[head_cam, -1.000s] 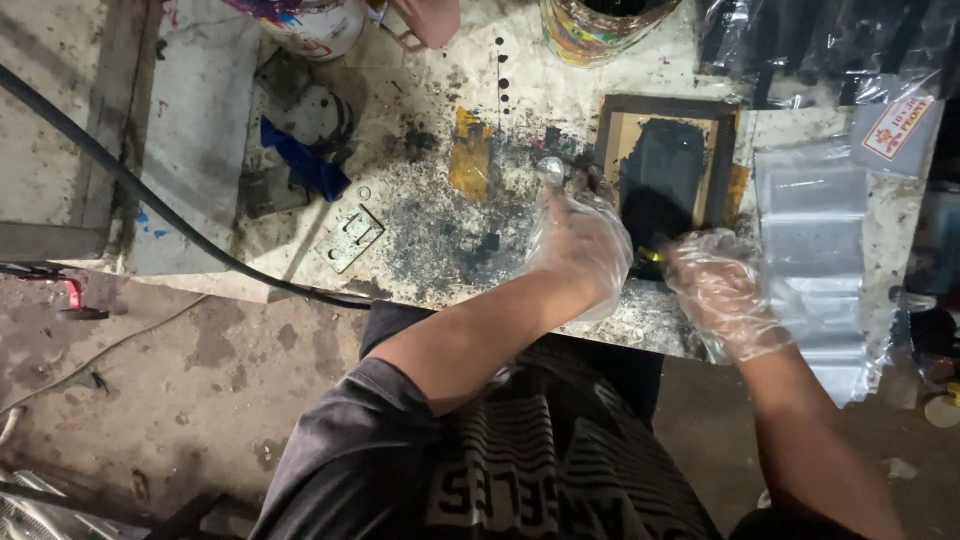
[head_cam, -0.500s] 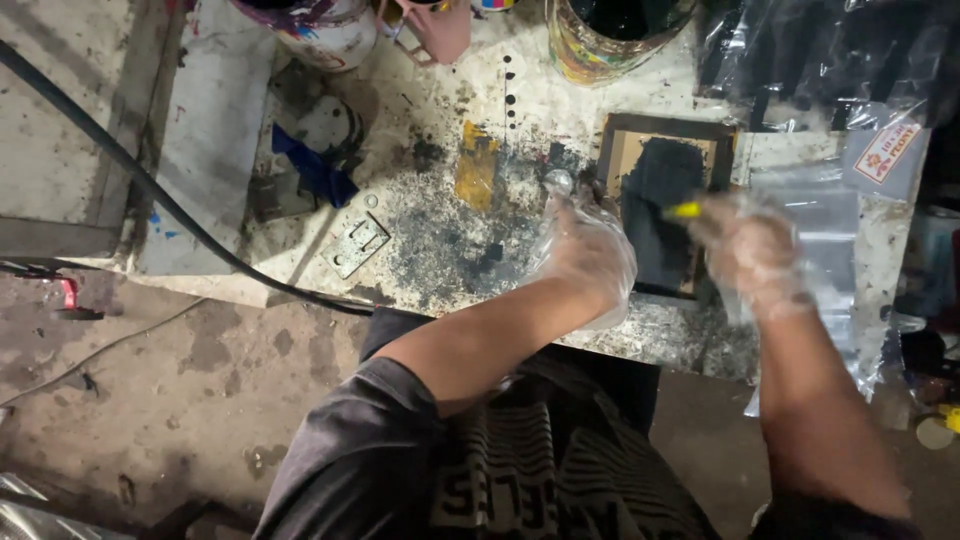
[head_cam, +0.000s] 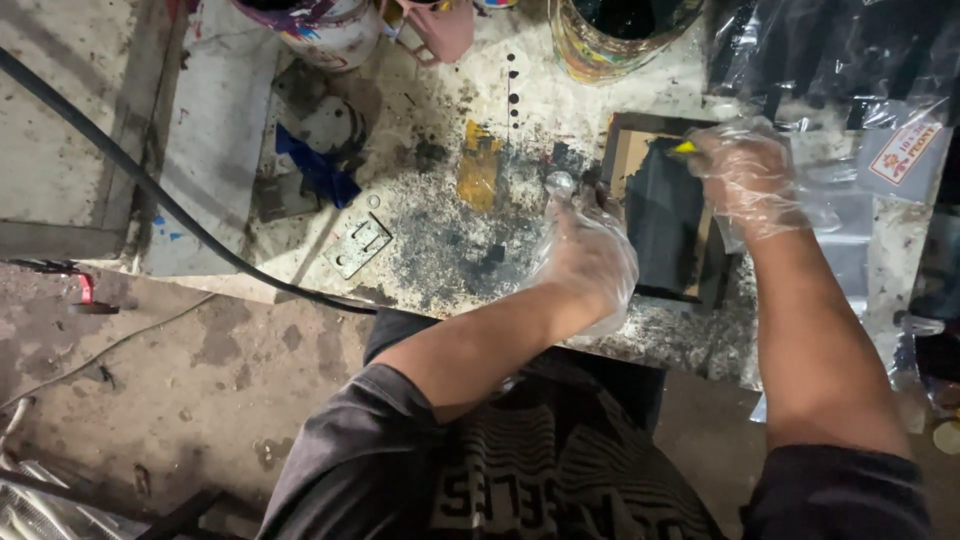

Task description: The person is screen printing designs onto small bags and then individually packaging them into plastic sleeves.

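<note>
Looking down at a messy, paint-stained table (head_cam: 440, 250). Sitting close to its near edge, both arms reaching out over it.

Wearing thin, clear plastic gloves on both hands. Left hand (head_cam: 588, 255), near the middle of the view, resting against the left edge of a dark flat board (head_cam: 665, 225) with a pale frame around it. Fingers bent and close together, pressing on the board's side and keeping it in place. Not wrapping around anything.

Right hand (head_cam: 745, 180), at about two o'clock from the left hand, hovering over the top of the board. Closed tight around a small yellow tool (head_cam: 684, 148), only its tip peeking out at nine o'clock from the fist. Tip touching the board's top part, where pale meets dark. Hard to tell what kind of tool.

Board lying flat on the table, at about three o'clock from the middle of the view, between the two hands.

Sitting at twelve o'clock, a big paint can (head_cam: 620, 35) with drips down its side. At eleven o'clock, another painted pot (head_cam: 320, 30) and a pink cup (head_cam: 440, 25) beside it. Lying at one to three o'clock, clear plastic bags (head_cam: 850, 120). Running from ten o'clock down toward the middle, a thick black cable (head_cam: 130, 175). Lying at nine o'clock from the left hand, a small metal plate (head_cam: 358, 245).
</note>
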